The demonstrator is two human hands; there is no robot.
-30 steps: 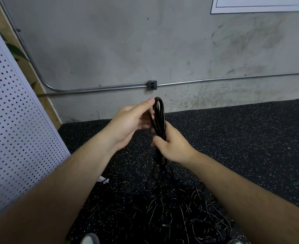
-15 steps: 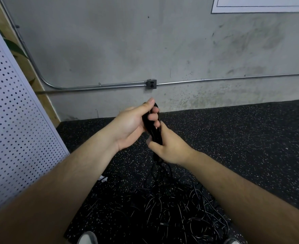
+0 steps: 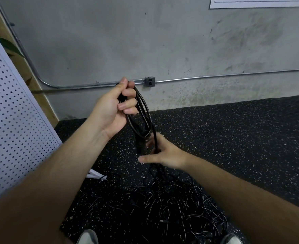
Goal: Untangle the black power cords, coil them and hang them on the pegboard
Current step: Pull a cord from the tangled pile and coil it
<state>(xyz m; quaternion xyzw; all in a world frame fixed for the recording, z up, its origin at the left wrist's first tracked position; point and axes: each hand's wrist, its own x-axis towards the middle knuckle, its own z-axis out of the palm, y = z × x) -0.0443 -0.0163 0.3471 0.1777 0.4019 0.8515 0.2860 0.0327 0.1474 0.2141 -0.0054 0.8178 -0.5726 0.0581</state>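
**While coiling: gripped high on the left, loosely held low on the right**

Once gathered into loops, held up before the grey wall (image 3: 180, 41): left hand (image 3: 113, 110) clamped round the top of the black power cord (image 3: 144, 107), fingers curled tight over the strands, thumb upright against them, palm turned toward the camera. Below that grip, several long loops hanging free, with a black plug (image 3: 139, 145) dangling at the bottom.

Lower down and apart from the left, right hand (image 3: 164, 154) set round a single strand running down out of the loops. Thumb stretched out to the left; fingers blurred, seemingly only loosely curled about the strand. From there, trailing straight down into the tangled pile of cords (image 3: 162, 208) on the speckled black floor (image 3: 233, 138), between two shoe tips (image 3: 88, 236) at the bottom edge.

Off to the left, well apart from both hands, white pegboard (image 3: 9, 120) standing at a slant.

Compared with half a second ago: then pressed together, right just beneath left on a tight bundle. Now separated, left lifted higher and further left, right dropped toward the pile. Loops opened out and plainly visible in between, plug newly showing.
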